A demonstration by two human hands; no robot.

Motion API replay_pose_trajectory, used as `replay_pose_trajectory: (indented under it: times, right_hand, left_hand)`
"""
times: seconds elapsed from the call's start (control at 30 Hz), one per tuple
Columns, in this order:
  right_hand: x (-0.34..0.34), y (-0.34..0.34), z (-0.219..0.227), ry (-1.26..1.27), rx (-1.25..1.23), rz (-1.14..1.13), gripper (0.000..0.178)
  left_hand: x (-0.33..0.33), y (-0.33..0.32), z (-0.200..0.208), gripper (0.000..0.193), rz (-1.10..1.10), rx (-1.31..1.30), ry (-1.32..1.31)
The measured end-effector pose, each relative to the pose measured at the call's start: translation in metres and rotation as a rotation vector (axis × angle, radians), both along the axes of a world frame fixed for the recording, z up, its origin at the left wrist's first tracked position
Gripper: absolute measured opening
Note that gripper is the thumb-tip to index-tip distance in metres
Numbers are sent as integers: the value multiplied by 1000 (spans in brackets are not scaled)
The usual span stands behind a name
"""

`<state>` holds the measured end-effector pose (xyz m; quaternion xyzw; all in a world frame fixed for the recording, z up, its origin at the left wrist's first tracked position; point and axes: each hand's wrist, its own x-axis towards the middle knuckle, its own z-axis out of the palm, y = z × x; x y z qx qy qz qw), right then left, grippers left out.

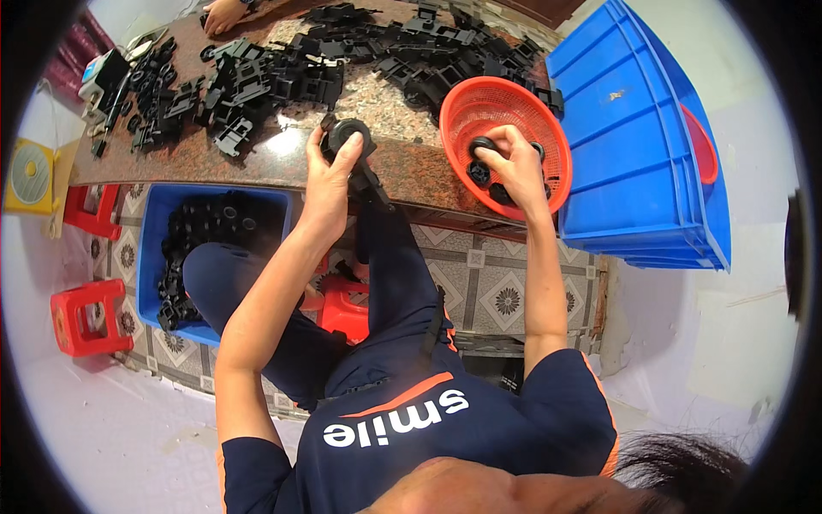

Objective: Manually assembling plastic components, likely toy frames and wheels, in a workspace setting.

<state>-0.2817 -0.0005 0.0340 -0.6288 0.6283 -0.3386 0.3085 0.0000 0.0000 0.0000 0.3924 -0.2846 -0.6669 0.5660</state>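
My left hand [330, 180] is closed around a black plastic chassis part [366, 182] with a round black wheel [349, 134] at its upper end, held up in front of the table's near edge. Over at the right, my right hand [518, 167] reaches into a red mesh basket [456, 107] and pinches a black wheel [482, 146] between thumb and fingers. Several more black wheels [478, 174] lie in the basket below that hand. Part of the basket's contents is hidden behind my fingers.
Piles of black plastic parts [244, 81] cover the stone-topped table [265, 167]. A large blue crate [629, 137] stands right of the basket. Below left, a blue bin [147, 248] holds black parts. Red stools [88, 317] stand on the floor. Another person's hand [224, 15] rests at the far left.
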Motion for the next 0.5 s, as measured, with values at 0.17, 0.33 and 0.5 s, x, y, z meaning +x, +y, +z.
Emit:
replay_pose_trajectory:
  times: [0.17, 0.33, 0.5]
  right_hand:
    - [86, 25, 15, -639, 129, 290, 26]
    - [103, 23, 0, -592, 169, 326, 26]
    - [109, 15, -6, -370, 151, 282, 39]
  left_hand:
    - [4, -2, 4, 80, -4, -2, -33]
    - [-4, 3, 7, 80, 11, -50, -7]
    - [1, 3, 14, 74, 5, -27, -24]
